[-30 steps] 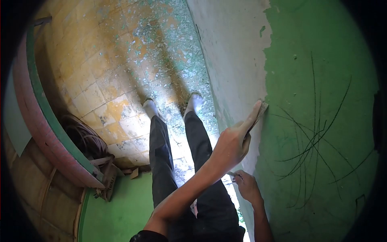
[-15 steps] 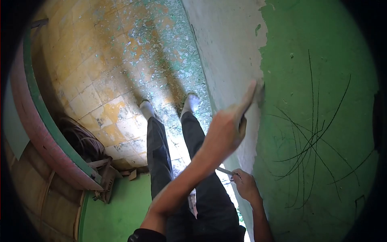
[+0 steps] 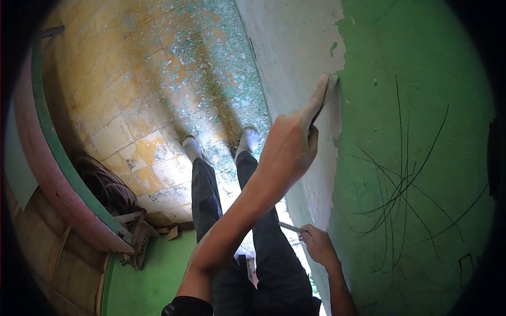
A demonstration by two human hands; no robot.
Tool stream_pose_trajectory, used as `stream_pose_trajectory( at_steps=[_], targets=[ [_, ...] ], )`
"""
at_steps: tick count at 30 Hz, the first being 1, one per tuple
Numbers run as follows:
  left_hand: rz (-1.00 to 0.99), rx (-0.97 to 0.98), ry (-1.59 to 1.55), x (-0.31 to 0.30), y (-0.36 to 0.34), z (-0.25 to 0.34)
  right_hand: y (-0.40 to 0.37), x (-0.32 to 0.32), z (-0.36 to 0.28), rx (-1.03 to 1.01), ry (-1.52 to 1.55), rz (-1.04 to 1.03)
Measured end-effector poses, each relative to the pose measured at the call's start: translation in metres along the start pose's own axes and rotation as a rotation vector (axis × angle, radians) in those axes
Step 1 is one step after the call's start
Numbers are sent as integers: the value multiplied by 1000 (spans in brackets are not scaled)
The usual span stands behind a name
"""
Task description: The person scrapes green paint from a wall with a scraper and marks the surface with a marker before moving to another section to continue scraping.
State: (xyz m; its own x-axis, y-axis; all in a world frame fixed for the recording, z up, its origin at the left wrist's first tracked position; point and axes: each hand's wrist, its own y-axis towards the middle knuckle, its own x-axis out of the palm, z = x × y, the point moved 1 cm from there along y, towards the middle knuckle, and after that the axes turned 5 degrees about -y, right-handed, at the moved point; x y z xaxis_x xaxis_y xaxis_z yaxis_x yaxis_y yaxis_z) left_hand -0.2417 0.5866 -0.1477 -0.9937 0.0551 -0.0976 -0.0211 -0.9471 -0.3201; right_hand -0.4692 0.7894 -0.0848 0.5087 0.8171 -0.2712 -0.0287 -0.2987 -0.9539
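My left hand reaches across to the wall on the right, with its index finger stretched along a paint scraper. Only the scraper's greyish blade end shows; the hand hides the rest. That tip touches the wall at the ragged border between the bare pale plaster and the green paint. Lower down, my right hand stays close to the wall, its fingers closed on a thin pale stick that points left toward my leg. I cannot make out what the stick is.
Paint flakes litter the yellow tiled floor along the wall. My feet stand among them. Black scribbled lines mark the green wall. On the left are a curved pink and green ledge, a dark coil and a cardboard box.
My left hand and the scraper have moved up in the view along the paint border. The right hand keeps its hold on the stick, which has tilted slightly. The view has shifted a little.
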Motion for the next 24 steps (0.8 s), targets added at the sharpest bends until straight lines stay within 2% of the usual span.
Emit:
stream_pose_trajectory(
  at_steps=[2,5,6,9,10,13,15,16,18,21,23,24],
  targets=[
    [12,86,4,20,-38,-10,-1,0,0,12,2,-6],
    [-30,6,-31,23,-38,-1,-3,0,-1,12,-2,-7],
    [-45,-60,-54,9,-13,4,-2,0,-2,7,-10,-18],
    [-30,-31,-63,0,-6,6,2,2,2,7,-23,-3],
    [-7,33,-41,10,-30,7,1,2,4,5,-27,5],
    [53,108,13,17,-25,13,-4,-1,-2,-6,-25,2],
    [-92,-152,12,-12,13,17,-1,3,-1,-14,0,-11],
    [-31,-34,27,-18,23,14,0,2,0,-14,10,-15],
    [-2,105,13,1,-13,2,-2,1,0,-11,18,8],
    [21,163,47,13,-20,-4,-4,0,-1,-11,12,16],
    [-92,-97,57,-20,21,17,-3,4,0,-8,-2,-5],
    [-47,-24,62,-24,30,17,-1,4,0,-1,-5,-6]
  ],
)
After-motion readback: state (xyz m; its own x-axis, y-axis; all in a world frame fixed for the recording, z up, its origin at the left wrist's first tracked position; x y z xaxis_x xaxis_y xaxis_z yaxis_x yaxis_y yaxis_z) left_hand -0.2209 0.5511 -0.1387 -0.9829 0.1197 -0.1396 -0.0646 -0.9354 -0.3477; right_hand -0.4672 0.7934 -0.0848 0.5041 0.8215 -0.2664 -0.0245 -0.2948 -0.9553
